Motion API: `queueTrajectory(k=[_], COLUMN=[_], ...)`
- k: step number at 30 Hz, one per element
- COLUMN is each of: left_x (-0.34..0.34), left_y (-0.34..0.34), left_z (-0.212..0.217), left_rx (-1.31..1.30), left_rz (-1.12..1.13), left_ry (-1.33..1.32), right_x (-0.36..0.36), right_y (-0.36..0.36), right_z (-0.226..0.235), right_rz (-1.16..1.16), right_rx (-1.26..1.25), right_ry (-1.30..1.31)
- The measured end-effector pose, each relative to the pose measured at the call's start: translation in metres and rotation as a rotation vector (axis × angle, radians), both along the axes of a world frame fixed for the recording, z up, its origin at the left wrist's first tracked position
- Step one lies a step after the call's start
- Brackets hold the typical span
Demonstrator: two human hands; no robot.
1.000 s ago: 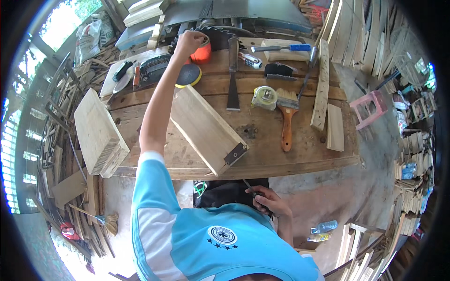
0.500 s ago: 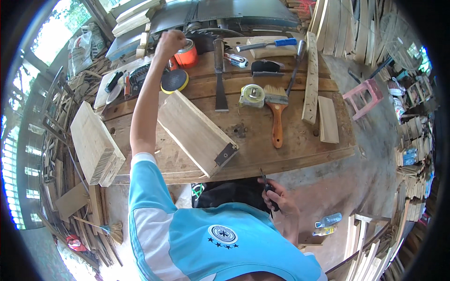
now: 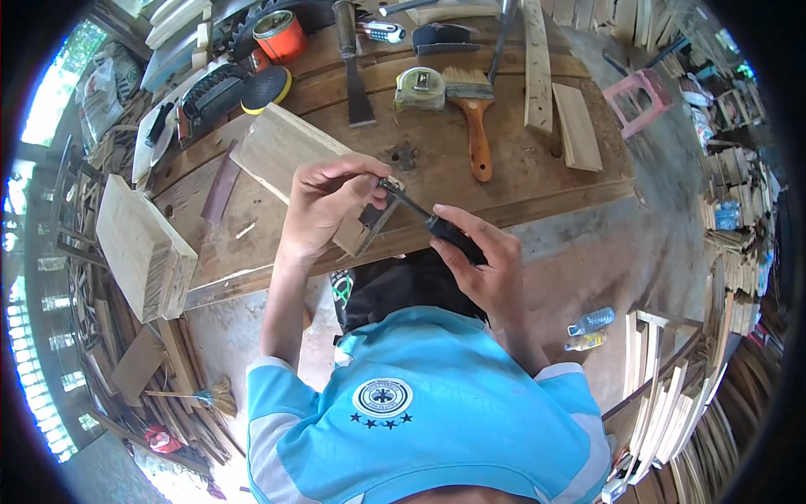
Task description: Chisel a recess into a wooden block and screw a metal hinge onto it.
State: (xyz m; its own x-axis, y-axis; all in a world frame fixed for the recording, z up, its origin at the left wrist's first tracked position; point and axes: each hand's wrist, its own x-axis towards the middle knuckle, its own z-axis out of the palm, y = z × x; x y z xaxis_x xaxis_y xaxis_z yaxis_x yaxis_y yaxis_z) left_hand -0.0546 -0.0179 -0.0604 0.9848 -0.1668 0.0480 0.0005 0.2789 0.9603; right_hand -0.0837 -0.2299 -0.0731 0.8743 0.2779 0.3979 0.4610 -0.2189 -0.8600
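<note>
My right hand (image 3: 489,265) is wrapped around the black handle of a screwdriver (image 3: 410,200), whose shaft slants up toward my left. At its tip, my left hand (image 3: 327,202) pinches with thumb and forefinger; whatever small thing is between them is too small to make out. Beneath my hands lies a pale wooden block (image 3: 281,144) at the bench's front edge. A dark metal plate (image 3: 369,216) sits on the block's near end, partly covered by my left hand and fingers.
On the wooden bench (image 3: 420,227) lie a paintbrush (image 3: 478,139), a tape measure (image 3: 420,89), a broad chisel (image 3: 357,92) and a sanding disc (image 3: 266,89). An orange can (image 3: 281,42) stands behind. A thick wooden piece (image 3: 138,248) is at left, a pink stool (image 3: 638,101) at far right.
My left hand has come back from the orange can to the screwdriver's tip. My right hand has raised the screwdriver over the bench edge. The view has shifted, with bench items now higher.
</note>
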Motion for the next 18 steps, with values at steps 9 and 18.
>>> queueTrajectory(k=[9, 18], left_x=[-0.011, -0.010], left_y=[0.011, 0.006], left_z=[0.000, -0.007], left_rx=[0.252, 0.461], left_rz=[-0.094, -0.158], left_ry=[-0.052, 0.020], right_x=[-0.012, -0.012], right_y=[-0.004, -0.011], right_z=[-0.005, -0.027], right_rz=[-0.022, -0.171], right_rx=[-0.082, -0.550], right_ry=[-0.136, -0.567])
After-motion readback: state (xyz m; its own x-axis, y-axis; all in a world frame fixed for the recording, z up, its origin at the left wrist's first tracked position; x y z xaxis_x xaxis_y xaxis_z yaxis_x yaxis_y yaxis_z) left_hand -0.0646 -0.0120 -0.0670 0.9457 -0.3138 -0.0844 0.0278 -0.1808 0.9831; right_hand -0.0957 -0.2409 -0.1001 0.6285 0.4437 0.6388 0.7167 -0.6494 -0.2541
